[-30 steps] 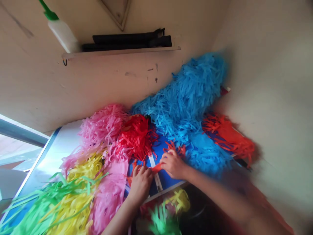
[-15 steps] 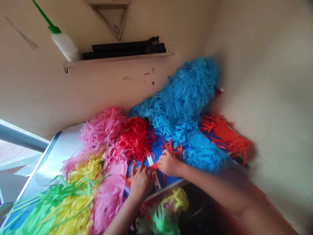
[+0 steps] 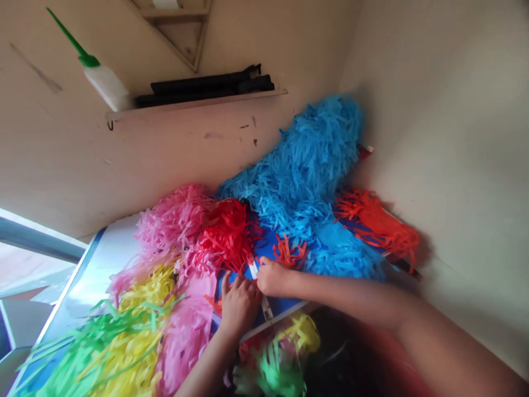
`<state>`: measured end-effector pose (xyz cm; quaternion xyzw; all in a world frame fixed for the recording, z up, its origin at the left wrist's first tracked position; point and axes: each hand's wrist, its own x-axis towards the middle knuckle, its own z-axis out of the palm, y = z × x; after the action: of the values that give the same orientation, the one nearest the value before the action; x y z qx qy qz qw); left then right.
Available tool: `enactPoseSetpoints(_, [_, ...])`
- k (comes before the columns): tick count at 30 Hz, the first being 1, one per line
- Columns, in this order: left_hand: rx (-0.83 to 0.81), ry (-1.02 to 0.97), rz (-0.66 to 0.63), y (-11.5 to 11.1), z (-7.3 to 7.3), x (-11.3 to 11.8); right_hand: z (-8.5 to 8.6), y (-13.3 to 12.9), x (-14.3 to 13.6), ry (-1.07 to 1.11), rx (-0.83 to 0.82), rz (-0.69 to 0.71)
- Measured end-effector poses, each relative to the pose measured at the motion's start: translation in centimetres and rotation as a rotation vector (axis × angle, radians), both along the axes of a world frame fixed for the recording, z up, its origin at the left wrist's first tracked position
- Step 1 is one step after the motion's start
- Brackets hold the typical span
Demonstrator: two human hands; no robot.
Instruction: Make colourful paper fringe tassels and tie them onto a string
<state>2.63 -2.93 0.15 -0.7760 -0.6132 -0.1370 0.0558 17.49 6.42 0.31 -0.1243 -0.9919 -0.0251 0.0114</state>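
Note:
My left hand (image 3: 240, 304) is low over the blue table, its curled fingers pressed on an orange fringed paper strip (image 3: 213, 304) whose fringe shows at their left. Right beside it, my right hand (image 3: 273, 277) is closed in a pinch on the same strip, of which only a sliver shows between the hands. A white band on the table (image 3: 266, 307) runs beneath them. Loose orange fringe (image 3: 290, 252) lies just beyond my right hand. Behind my left hand sits a red fringed paper bunch (image 3: 230, 234).
Blue fringed paper (image 3: 314, 160) is heaped against the wall corner, with orange fringe (image 3: 384, 229) to its right. Pink (image 3: 176, 218), yellow (image 3: 124, 353) and green (image 3: 78, 350) fringes cover the left. A green-tipped white bottle (image 3: 107, 85) stands on a wall shelf (image 3: 198, 106).
My right hand has moved left, up against my left hand, covering most of the orange strip between them. My left hand stays nearly in place. The view has shifted slightly.

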Motion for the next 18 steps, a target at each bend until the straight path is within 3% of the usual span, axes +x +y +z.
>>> enactPoseSetpoints(8, [0.042,-0.001,0.026,0.0,0.0,0.2,0.6,0.1,1.0,0.071,-0.035,-0.198])
enactPoseSetpoints(14, [0.032,0.025,0.014,-1.3,-0.7,-0.7,-2.4,-0.5,3.3,0.289,0.059,-0.126])
enactPoseSetpoints(18, [-0.01,-0.098,0.016,-2.4,-1.5,-1.7,-4.0,-0.2,5.6,0.464,-0.121,-0.216])
